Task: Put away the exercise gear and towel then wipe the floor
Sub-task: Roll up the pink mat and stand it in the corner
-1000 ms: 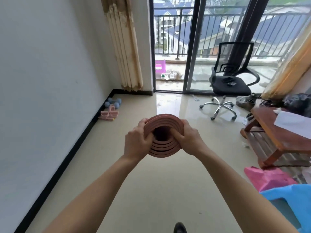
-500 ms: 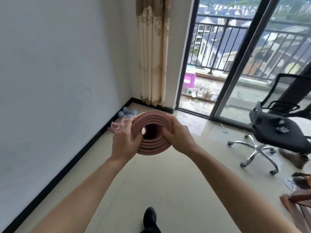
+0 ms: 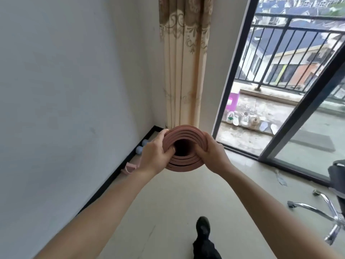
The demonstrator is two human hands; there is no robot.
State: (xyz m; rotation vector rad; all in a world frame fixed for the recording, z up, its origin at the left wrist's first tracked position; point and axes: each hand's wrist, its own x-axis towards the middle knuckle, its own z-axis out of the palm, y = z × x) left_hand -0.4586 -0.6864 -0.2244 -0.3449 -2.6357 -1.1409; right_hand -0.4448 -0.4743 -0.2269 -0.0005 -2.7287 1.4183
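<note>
A dark shoe is stepping forward on the floor at the bottom of the view. Above it, both hands are grasping the rolled mat, which is being carried clear of the floor with its open end toward the camera. The left hand is gripping the left side of the roll, thumb tucked into the core. The right hand is gripping the right side.

This grip is unchanged over the last second. What is changing is position: the person is advancing and turning toward the far left corner of the floor. The office chair is sliding off to the right edge of the view.

Just beyond the left hand, the blue dumbbells and a pink pull-band are lying along the left edge of the floor, now much closer.

Judgement: the mat is probably being taken to join that gear near the curtain. The towel is not in view, and the wiping appears not yet begun.
</note>
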